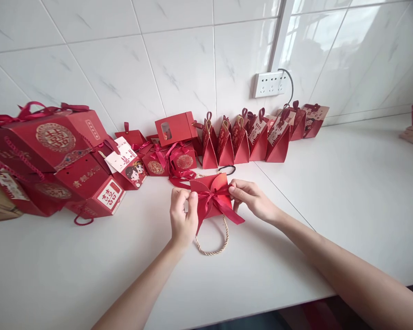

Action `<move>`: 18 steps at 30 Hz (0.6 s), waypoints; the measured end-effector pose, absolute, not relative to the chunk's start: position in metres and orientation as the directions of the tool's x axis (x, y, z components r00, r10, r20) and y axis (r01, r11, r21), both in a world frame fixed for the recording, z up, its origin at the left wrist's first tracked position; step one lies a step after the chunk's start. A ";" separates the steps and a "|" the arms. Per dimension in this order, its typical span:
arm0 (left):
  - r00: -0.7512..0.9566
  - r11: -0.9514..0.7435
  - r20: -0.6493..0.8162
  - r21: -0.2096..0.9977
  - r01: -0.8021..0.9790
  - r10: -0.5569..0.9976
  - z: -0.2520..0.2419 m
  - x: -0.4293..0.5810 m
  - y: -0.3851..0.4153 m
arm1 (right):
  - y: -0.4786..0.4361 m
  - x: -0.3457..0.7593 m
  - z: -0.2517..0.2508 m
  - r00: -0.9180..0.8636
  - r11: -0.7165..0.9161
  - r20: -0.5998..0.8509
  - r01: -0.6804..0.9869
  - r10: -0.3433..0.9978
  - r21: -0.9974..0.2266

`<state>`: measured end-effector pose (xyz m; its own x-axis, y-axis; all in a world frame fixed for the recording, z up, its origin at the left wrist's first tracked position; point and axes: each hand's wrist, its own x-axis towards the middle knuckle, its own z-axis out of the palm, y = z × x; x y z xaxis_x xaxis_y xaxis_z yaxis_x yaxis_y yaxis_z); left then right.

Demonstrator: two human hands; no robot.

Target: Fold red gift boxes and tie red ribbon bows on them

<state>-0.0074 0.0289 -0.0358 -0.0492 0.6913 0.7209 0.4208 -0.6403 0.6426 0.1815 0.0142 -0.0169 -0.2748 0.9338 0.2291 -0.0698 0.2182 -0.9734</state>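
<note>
Pinching shiny red ribbon on both sides: the right hand is squeezing the bow's three o'clock loop between thumb and finger, and the left hand looks to be nipping the nine o'clock one, though its own fingers are hiding some of that contact. Small red box is sitting on the white table, just off centre toward six o'clock. It's looking like folded card, so I'm guessing light, stiffish, easy to crease; I'd be steadying it by the side walls, not the flaps. Ribbon's probably being soft and slippery, so I'd be gripping close to the knot. Twisted cord is looping out at six o'clock, seemingly bendy but tough.

Writing-wise, a big red box between nine and ten o'clock is wearing a round gold emblem, apparently 囍. White square panel at nine o'clock is showing 囍 more clearly. Smaller lettering's coming out too tiny to read.
</note>
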 end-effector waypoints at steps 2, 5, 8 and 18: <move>-0.062 -0.618 0.698 0.668 0.414 0.713 -0.034 -0.006 0.026 | 0.016 0.181 -0.019 -0.279 0.180 0.213 -0.138 0.936 -0.974; -0.088 -0.580 0.660 0.709 0.401 0.746 -0.032 -0.003 0.023 | 0.019 0.180 -0.023 -0.283 0.124 0.187 -0.227 0.941 -0.966; -0.119 -0.549 0.629 0.743 0.382 0.768 -0.030 -0.001 0.022 | 0.020 0.178 -0.025 -0.276 0.070 0.156 -0.299 0.948 -0.952; -0.179 -0.460 0.523 0.836 0.300 0.833 -0.028 0.001 0.024 | 0.019 0.173 -0.023 -0.225 0.022 0.098 -0.320 0.969 -0.947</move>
